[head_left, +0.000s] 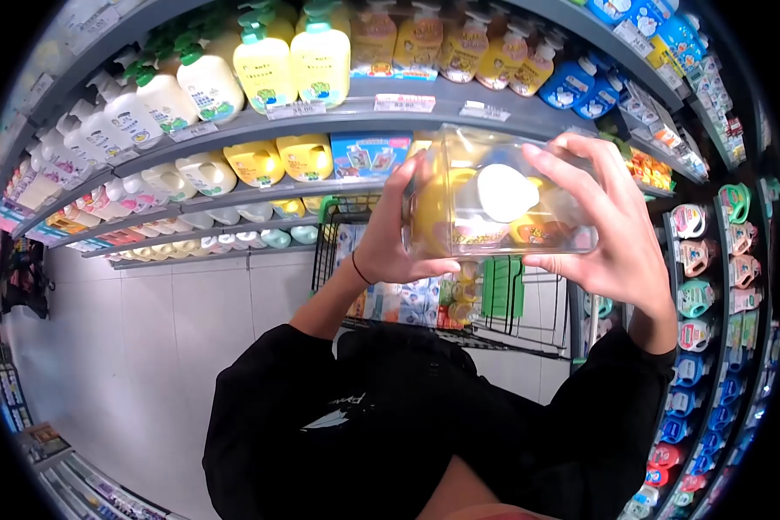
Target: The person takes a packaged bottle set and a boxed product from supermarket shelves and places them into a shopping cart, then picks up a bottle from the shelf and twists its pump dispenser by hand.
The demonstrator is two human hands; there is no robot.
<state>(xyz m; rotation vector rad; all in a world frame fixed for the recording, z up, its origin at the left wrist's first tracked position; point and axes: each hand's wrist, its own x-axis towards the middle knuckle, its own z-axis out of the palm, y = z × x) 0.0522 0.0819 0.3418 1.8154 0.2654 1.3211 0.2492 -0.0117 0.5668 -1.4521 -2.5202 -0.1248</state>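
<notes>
A clear plastic package (464, 238) with yellow items and a white round piece showing through it is held up in front of the shelves. My left hand (388, 234) grips its left end, thumb along the lower edge. Around the right end is my right hand (611, 212), fingers over the top and thumb underneath. Below the package stands a black wire shopping cart (321, 260) with a green panel (503, 288). Colourful packs (399, 299) and several small jars (464, 295) lie in the cart, partly hidden by my hands and the package.
Curved-looking shelves (390, 104) ahead carry pump bottles (321, 61), yellow jugs (308, 158) and a blue box (371, 156). On the right, a rack holds handled bottles (695, 296). Pale tiled floor (147, 347) extends to the left.
</notes>
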